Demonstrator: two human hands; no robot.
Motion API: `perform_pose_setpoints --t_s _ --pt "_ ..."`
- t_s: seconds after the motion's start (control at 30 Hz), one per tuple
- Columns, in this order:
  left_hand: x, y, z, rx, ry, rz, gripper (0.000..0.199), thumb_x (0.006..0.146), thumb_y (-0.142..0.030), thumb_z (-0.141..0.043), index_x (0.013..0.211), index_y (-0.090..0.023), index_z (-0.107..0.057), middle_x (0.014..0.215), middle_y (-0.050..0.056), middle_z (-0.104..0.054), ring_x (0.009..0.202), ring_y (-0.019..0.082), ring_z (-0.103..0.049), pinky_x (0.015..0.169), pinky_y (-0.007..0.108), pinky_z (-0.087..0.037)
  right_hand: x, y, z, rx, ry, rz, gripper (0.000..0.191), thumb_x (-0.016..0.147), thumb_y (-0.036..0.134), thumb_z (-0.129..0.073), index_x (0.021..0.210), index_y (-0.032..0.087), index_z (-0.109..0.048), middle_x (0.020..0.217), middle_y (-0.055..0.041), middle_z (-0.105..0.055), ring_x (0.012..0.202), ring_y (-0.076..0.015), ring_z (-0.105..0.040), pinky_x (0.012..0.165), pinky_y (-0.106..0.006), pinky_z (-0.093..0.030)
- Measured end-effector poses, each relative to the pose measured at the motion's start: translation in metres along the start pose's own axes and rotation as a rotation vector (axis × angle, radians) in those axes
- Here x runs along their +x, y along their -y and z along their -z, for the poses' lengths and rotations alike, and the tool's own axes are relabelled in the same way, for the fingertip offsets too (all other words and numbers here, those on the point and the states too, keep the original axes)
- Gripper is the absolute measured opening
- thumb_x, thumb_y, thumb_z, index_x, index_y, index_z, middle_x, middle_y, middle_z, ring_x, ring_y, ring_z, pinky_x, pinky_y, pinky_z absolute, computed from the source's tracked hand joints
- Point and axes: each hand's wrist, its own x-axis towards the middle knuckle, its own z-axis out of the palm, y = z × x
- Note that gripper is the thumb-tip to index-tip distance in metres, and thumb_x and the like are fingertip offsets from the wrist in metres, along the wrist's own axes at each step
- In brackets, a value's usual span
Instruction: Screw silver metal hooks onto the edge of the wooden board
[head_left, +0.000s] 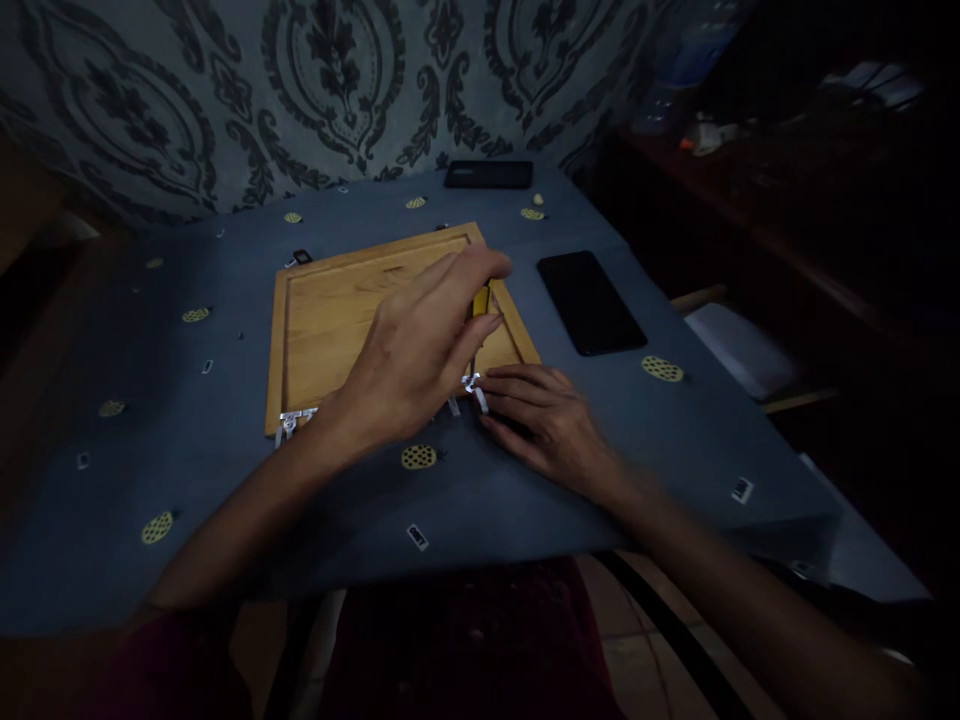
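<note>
A wooden panel (337, 320) with a raised rim lies on the blue patterned cloth. My left hand (420, 345) is over its right part, its fingers closed on a small screwdriver (481, 302) with a yellow and black handle, held upright. The shaft's lower end meets a metal hinge (471, 382) at the panel's near right corner. Against that hinge rest the fingertips of my right hand (544, 415), fingers pressed together and the hand low on the cloth. A second metal hinge (289, 423) sits at the near left corner, partly beside my left forearm.
On the cloth (315, 545), a black phone (591, 302) lies right of the panel and a dark flat case (489, 175) lies at the back. A small black piece (302, 257) is behind the panel. A plastic bottle (679, 75) stands at the back right.
</note>
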Motion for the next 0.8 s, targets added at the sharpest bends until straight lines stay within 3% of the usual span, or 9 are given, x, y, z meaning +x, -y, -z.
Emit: perform_pose_setpoints --t_s 0.33,0.53,0.8 --pt "-0.0007 0.0044 -0.0035 0.016 -0.010 -0.022 0.023 0.101 -0.014 -0.056 0.123 -0.021 -0.060 0.120 0.005 -0.075 0.106 0.020 -0.072 0.092 0.034 -0.063 0.0008 0.0013 0.0003 -0.006 -0.031 0.018 0.015 0.100 0.022 -0.065 0.106 0.020 -0.079 0.113 -0.0078 -0.082 0.111 -0.0285 -0.074 0.090 -0.048 -0.060" --pt "-0.0006 0.0046 -0.0035 -0.001 0.022 0.037 0.024 0.101 -0.016 -0.057 0.125 -0.020 -0.058 0.123 0.006 -0.073 0.109 0.018 -0.071 0.095 0.030 -0.061 0.0005 0.0013 0.0011 -0.019 -0.019 0.020 0.014 0.101 0.021 -0.064 0.107 0.020 -0.077 0.115 -0.0070 -0.081 0.113 -0.0279 -0.073 0.091 -0.046 -0.059" --pt "-0.0001 0.0079 -0.0058 -0.017 -0.002 0.032 0.023 0.099 -0.019 -0.065 0.122 -0.019 -0.061 0.114 0.003 -0.074 0.095 0.016 -0.071 0.081 0.027 -0.061 0.0002 0.0009 0.0001 -0.006 -0.020 0.017 0.014 0.101 0.022 -0.065 0.108 0.018 -0.077 0.115 -0.0076 -0.081 0.113 -0.0285 -0.072 0.094 -0.047 -0.058"
